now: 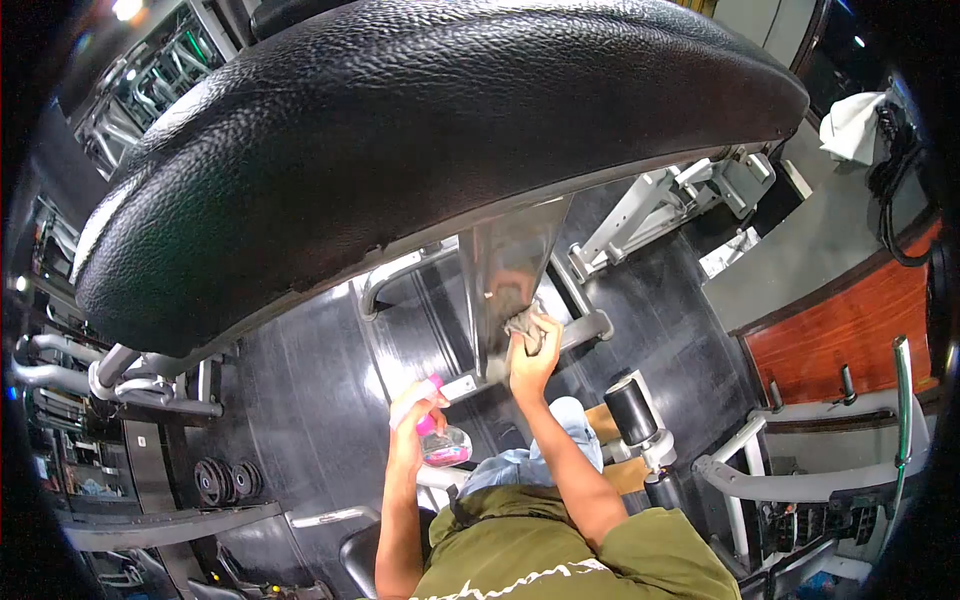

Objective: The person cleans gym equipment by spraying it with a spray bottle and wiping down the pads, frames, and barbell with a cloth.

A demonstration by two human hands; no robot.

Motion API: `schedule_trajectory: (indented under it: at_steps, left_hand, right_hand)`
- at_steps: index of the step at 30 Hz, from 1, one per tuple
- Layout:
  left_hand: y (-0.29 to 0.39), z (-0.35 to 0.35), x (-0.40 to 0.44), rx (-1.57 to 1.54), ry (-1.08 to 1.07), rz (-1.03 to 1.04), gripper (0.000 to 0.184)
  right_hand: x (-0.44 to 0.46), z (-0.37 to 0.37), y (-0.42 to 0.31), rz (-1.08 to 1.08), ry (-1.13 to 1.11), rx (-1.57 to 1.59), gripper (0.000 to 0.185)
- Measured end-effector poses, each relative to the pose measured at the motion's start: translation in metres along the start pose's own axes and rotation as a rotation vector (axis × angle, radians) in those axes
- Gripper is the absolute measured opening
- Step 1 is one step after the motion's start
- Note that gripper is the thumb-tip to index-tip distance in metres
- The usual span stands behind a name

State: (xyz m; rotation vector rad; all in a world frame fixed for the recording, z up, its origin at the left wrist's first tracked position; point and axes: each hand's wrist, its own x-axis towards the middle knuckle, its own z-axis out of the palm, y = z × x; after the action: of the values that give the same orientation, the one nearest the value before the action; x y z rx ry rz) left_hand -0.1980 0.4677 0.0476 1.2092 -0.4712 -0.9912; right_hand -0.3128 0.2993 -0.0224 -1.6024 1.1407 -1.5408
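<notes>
My left hand [408, 425] is wrapped round a spray bottle [446, 447] with a pink and white trigger head and a clear body. In my right hand [535, 360] is a crumpled greyish cloth [522, 326], pressed against a shiny metal post [500, 270] of a gym machine. My fingers are bunched over the cloth and hide part of it. Above both hands, a large black padded cushion [440, 130] spans the view, its underside edge just over the top of the post.
White machine frames [625, 225] stand beyond the post. A black roller pad [628, 412] is close to my right arm. Weight plates [213, 482] rest at the lower left. A white cloth [852, 127] and black cable [895, 185] lie on a ledge at right. Dark flooring [300, 400] runs beneath.
</notes>
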Motion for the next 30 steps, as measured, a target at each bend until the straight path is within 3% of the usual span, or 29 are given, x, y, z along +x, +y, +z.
schedule_trajectory:
  at_steps: [3, 8, 10, 14, 16, 18, 20, 22, 24, 26, 27, 30]
  left_hand:
    - [0.004, 0.007, 0.001, 0.014, -0.008, -0.015, 0.022]
    - [0.008, 0.022, 0.005, 0.066, -0.030, -0.048, 0.021]
    - [0.009, 0.026, 0.007, 0.112, -0.047, -0.058, 0.021]
    - [0.005, 0.028, 0.008, 0.114, -0.046, -0.079, 0.022]
    - [0.001, 0.029, 0.009, 0.096, -0.066, -0.049, 0.023]
    - [-0.002, 0.031, 0.008, 0.106, -0.062, -0.056, 0.023]
    - [-0.003, 0.034, 0.007, 0.115, -0.063, -0.060, 0.024]
    - [-0.001, 0.039, 0.006, 0.111, -0.059, -0.069, 0.023]
    - [0.003, 0.043, 0.006, 0.132, -0.051, -0.083, 0.023]
    - [0.003, 0.045, 0.006, 0.147, -0.036, -0.096, 0.023]
    - [0.002, 0.044, 0.007, 0.125, -0.048, -0.084, 0.023]
    - [0.003, 0.047, 0.010, 0.094, -0.062, -0.059, 0.024]
  right_hand:
    - [-0.007, 0.009, 0.002, 0.181, -0.003, 0.279, 0.035]
    - [-0.046, 0.015, 0.064, 0.144, -0.033, 0.047, 0.030]
    - [-0.056, 0.011, 0.079, 0.712, -0.168, 0.254, 0.027]
    - [-0.051, 0.013, 0.093, 0.723, -0.177, 0.323, 0.026]
    - [-0.024, 0.004, 0.052, 0.729, -0.176, 0.316, 0.026]
    - [-0.002, 0.000, 0.021, 0.424, -0.101, 0.334, 0.025]
    - [0.012, -0.003, 0.007, 0.461, -0.093, 0.406, 0.023]
    - [0.018, -0.004, 0.006, 0.363, -0.096, 0.296, 0.023]
    - [-0.002, 0.006, 0.053, 0.350, -0.117, 0.327, 0.023]
    - [-0.019, 0.009, 0.082, 0.302, -0.124, 0.033, 0.023]
    - [-0.014, -0.002, 0.061, 0.566, -0.270, -0.012, 0.023]
    - [-0.023, -0.008, 0.101, 0.590, -0.410, 0.086, 0.023]
